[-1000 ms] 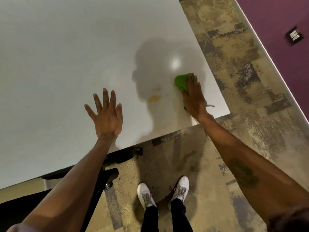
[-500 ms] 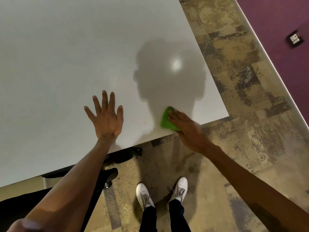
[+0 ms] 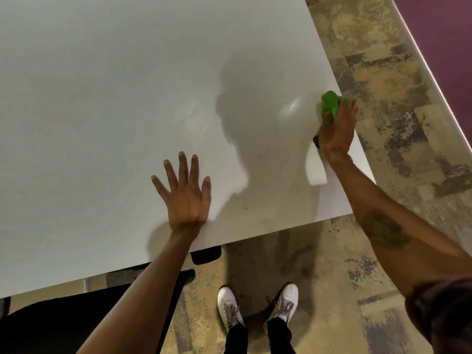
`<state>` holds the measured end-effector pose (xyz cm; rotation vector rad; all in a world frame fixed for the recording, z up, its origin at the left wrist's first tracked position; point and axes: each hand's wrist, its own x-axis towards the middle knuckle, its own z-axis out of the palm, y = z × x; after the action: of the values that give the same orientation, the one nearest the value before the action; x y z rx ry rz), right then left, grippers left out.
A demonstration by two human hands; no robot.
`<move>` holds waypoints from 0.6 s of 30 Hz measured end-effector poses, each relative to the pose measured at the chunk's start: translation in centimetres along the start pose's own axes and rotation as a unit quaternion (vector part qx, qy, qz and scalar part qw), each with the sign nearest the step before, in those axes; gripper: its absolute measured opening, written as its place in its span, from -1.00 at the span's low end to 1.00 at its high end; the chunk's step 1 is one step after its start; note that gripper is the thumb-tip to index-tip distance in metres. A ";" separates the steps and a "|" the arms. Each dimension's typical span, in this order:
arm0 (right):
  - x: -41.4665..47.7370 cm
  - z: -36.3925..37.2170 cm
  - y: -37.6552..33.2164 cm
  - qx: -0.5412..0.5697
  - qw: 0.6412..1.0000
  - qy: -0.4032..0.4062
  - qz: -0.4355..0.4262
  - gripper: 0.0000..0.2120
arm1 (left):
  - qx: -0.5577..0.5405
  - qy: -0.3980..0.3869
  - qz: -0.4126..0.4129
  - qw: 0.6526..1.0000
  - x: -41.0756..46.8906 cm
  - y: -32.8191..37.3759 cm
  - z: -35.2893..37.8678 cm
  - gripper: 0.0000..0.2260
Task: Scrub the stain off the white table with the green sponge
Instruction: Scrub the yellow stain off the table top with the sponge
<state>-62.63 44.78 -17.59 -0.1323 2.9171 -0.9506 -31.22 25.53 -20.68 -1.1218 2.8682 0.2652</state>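
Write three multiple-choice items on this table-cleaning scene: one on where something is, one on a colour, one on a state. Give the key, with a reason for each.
1. Where on the white table is the sponge?
A. In the middle of the table
B. At the table's right edge, under the right hand
C. On the floor by the shoes

2. What colour are the shoes?
A. White
B. Red
C. Black

3. How is the left hand placed?
A. Closed in a fist around the sponge
B. Raised well clear of the table
C. Flat on the table with fingers spread, holding nothing

Key:
1 B, the green sponge shows under the right hand's fingers at the table's right edge.
2 A, both shoes on the patterned floor are white.
3 C, the palm lies on the table near its front edge, fingers apart and empty.
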 end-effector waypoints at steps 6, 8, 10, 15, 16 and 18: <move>3.3 1.1 -1.9 -0.042 0.996 -0.038 -0.063 -0.45 | 0.020 0.022 0.005 1.000 0.2 -0.3 0.8 -0.43; 3.1 1.3 -2.1 -0.043 0.993 -0.079 -0.079 -0.40 | 0.018 0.026 0.006 0.999 0.3 -0.4 0.9 -0.44; 2.6 1.6 -2.4 -0.039 0.985 -0.113 -0.127 -0.40 | 0.013 0.027 0.004 1.000 0.3 -0.4 0.9 -0.45; -0.8 2.8 -3.6 -0.029 0.953 -0.196 -0.229 -0.38 | -0.011 0.012 0.006 1.000 0.2 0.0 0.5 -0.47; -1.8 3.1 -3.8 -0.031 0.947 -0.211 -0.240 -0.38 | -0.018 0.006 0.003 1.000 0.2 0.0 0.3 -0.47; -3.9 3.5 -4.3 -0.028 0.933 -0.248 -0.261 -0.38 | -0.027 -0.004 -0.004 1.000 0.2 0.0 0.1 -0.48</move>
<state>-58.18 39.69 -17.74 -1.0290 2.4600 -0.7343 -31.36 25.42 -20.81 -1.1365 2.8661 0.3472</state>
